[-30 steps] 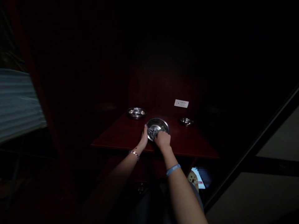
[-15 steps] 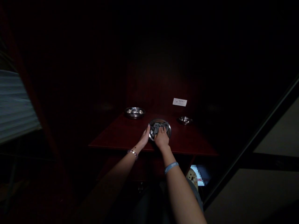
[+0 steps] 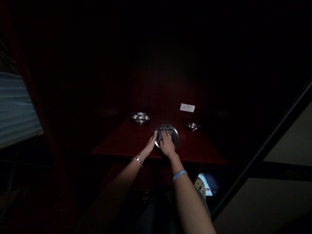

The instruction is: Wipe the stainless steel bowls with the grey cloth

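From the head view, a steel bowl (image 3: 176, 137) is tipped toward the person over the front of a red-brown shelf (image 3: 117, 143), with a crumpled grey cloth (image 3: 159, 131) inside it. The right hand (image 3: 167, 145) lies in the bowl, fingers extended and slightly parted, flat on the cloth. The left hand (image 3: 150, 144) is against the bowl's left side, thumb at the rim; its other fingers are hidden, so how tightly it grips cannot be told. Farther back stand a wide steel dish (image 3: 140, 119), on the left, and a small steel bowl (image 3: 193, 127), on the right; neither shows contents. A second earlier the right hand was bunched around the cloth; now its fingers are stretched out. Counted: three steel vessels, one cloth, one bracelet (image 3: 137, 160), one blue wristband (image 3: 179, 175), one white wall socket (image 3: 187, 108).
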A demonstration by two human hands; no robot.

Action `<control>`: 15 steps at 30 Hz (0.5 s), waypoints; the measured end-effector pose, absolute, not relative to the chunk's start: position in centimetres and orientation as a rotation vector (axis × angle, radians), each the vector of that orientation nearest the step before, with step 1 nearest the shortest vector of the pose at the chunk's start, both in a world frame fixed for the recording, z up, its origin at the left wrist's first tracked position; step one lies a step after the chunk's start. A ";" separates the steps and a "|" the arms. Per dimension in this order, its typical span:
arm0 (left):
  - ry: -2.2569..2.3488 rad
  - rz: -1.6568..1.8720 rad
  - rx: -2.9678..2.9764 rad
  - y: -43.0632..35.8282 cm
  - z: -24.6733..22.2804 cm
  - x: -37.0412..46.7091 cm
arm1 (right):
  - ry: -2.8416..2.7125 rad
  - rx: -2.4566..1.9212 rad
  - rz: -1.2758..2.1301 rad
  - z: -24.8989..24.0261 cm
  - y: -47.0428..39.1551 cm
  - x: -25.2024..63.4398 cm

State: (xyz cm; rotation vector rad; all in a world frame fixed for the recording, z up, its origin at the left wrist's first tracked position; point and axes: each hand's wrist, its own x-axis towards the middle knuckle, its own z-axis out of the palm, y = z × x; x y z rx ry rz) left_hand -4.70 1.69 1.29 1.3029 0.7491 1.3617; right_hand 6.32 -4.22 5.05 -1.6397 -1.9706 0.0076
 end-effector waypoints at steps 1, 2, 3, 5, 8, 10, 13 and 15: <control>0.743 1.347 1.303 1.7 1.3 -4.7 | -1.992 -1.610 0.019 5.0 -4.2 6.4; 0.728 1.332 1.309 1.6 1.3 -4.7 | -2.013 -1.579 0.032 5.0 -4.2 6.5; 0.706 1.323 1.317 1.5 1.4 -4.7 | -2.029 -1.549 0.047 5.0 -4.1 6.5; 0.655 1.321 1.337 1.2 1.7 -4.7 | -2.043 -1.499 0.083 5.0 -4.0 6.7; 0.591 1.328 1.355 0.6 2.3 -4.8 | -2.033 -1.451 0.143 5.0 -3.9 6.8; 0.577 1.321 1.354 0.2 2.7 -4.9 | -2.017 -1.430 0.173 5.1 -3.9 6.9; 0.594 1.299 1.343 -0.2 2.9 -5.0 | -1.979 -1.423 0.191 5.3 -4.1 6.9; 0.629 1.279 1.321 -0.3 2.9 -5.0 | -1.952 -1.435 0.206 5.6 -4.3 6.8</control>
